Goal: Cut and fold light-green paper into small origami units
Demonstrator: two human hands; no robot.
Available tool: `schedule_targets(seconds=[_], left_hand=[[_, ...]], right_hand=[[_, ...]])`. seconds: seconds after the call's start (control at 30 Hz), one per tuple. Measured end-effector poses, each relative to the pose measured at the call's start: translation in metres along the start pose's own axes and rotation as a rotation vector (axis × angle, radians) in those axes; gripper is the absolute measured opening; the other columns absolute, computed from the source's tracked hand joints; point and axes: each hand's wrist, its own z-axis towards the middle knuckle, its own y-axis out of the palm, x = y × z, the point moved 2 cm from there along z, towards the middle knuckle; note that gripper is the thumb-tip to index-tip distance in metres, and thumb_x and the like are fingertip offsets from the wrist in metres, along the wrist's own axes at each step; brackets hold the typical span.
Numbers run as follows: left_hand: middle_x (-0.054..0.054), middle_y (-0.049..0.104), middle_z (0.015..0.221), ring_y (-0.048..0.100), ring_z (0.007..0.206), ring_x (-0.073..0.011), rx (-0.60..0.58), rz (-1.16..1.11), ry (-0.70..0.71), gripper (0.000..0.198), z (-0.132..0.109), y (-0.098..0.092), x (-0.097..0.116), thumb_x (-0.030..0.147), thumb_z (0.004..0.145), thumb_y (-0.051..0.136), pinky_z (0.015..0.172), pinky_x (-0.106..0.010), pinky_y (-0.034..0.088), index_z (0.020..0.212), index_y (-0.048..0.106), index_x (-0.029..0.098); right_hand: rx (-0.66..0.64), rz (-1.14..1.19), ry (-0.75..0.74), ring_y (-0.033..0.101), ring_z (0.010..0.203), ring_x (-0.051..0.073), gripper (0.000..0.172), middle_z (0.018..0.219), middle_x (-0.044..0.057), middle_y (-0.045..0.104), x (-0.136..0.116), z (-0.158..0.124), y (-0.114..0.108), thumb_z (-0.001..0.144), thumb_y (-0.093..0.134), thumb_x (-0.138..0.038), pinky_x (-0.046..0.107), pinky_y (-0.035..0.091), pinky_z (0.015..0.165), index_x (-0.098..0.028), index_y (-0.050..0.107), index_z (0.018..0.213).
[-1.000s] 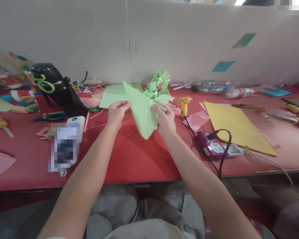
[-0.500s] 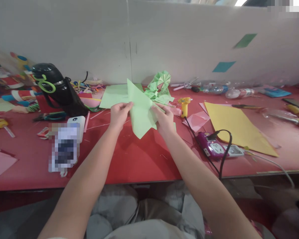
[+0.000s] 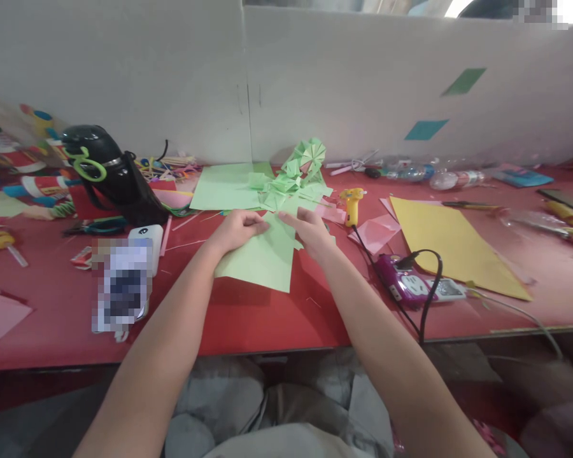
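Observation:
A light green sheet of paper point(image 3: 262, 261) lies tilted low over the red table, its near edge toward me. My left hand point(image 3: 239, 231) is closed on its far left part, thumb and fingers at the upper edge. At the far right corner, my right hand point(image 3: 311, 230) pinches the same sheet, its fingers partly hidden from view. Just beyond my hands sits a heap of folded green paper pieces point(image 3: 286, 181), with a fan-like round piece point(image 3: 314, 152) on top. Left of that heap lies a flat green sheet point(image 3: 222, 184).
To the right are a yellow glue gun point(image 3: 352, 205), pink paper point(image 3: 376, 233), a purple power strip point(image 3: 403, 280) with cables, and a yellow sheet point(image 3: 453, 245). On the left, a black bottle point(image 3: 112, 168) leans near pliers point(image 3: 98, 226) and a blurred phone point(image 3: 124, 286).
The green sheet, raised and bent between my hands before, has come down and been turned flatter toward me. Both hands have lowered slightly with it.

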Motion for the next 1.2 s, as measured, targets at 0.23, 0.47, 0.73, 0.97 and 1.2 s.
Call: schedule_targets(seconds=[0.23, 0.47, 0.73, 0.97, 1.2], left_hand=[[-0.008, 0.073, 0.083, 0.067, 0.072, -0.0212, -0.142, -0.072, -0.019, 0.033, -0.005, 0.014, 0.007, 0.051, 0.075, 0.074, 0.068, -0.034, 0.050, 0.079, 0.072, 0.018], [-0.007, 0.072, 0.081, 0.066, 0.071, -0.0208, -0.101, -0.065, 0.003, 0.032, -0.004, 0.011, 0.004, 0.051, 0.077, 0.072, 0.068, -0.033, 0.049, 0.078, 0.072, 0.019], [-0.006, 0.073, 0.081, 0.066, 0.070, -0.0198, -0.142, -0.111, -0.029, 0.030, -0.005, 0.006, 0.002, 0.049, 0.074, 0.076, 0.067, -0.032, 0.051, 0.078, 0.072, 0.020], [-0.007, 0.074, 0.080, 0.067, 0.072, -0.0208, -0.129, -0.017, -0.022, 0.030, -0.005, -0.005, -0.001, 0.050, 0.074, 0.074, 0.066, -0.032, 0.051, 0.076, 0.073, 0.020], [-0.007, 0.075, 0.085, 0.069, 0.078, -0.0230, -0.074, 0.154, -0.059, 0.032, -0.003, -0.017, -0.015, 0.052, 0.074, 0.072, 0.068, -0.032, 0.050, 0.076, 0.075, 0.021]], right_hand=[[0.059, -0.050, -0.087, 0.064, 0.060, 0.017, 0.039, 0.070, 0.003, 0.071, 0.006, 0.004, -0.006, 0.063, 0.084, -0.050, 0.029, 0.052, 0.054, -0.017, 0.074, 0.080], [0.096, -0.133, -0.035, 0.063, 0.057, 0.020, 0.037, 0.061, 0.005, 0.068, 0.004, 0.003, -0.007, 0.056, 0.089, -0.045, 0.029, 0.048, 0.046, -0.017, 0.069, 0.069], [0.083, -0.141, -0.063, 0.050, 0.047, 0.011, 0.036, 0.055, -0.001, 0.059, -0.002, -0.002, -0.003, 0.062, 0.084, -0.046, 0.026, 0.038, 0.044, -0.017, 0.063, 0.062], [0.177, -0.144, -0.245, 0.025, 0.043, 0.005, 0.056, 0.046, -0.008, 0.030, -0.008, 0.002, -0.011, 0.069, 0.080, -0.050, 0.024, 0.020, 0.041, -0.021, 0.037, 0.048], [0.332, -0.007, -0.275, 0.056, 0.063, 0.011, 0.039, 0.066, 0.001, 0.062, -0.010, 0.009, -0.029, 0.069, 0.077, -0.057, 0.024, 0.047, 0.061, -0.018, 0.069, 0.071]])
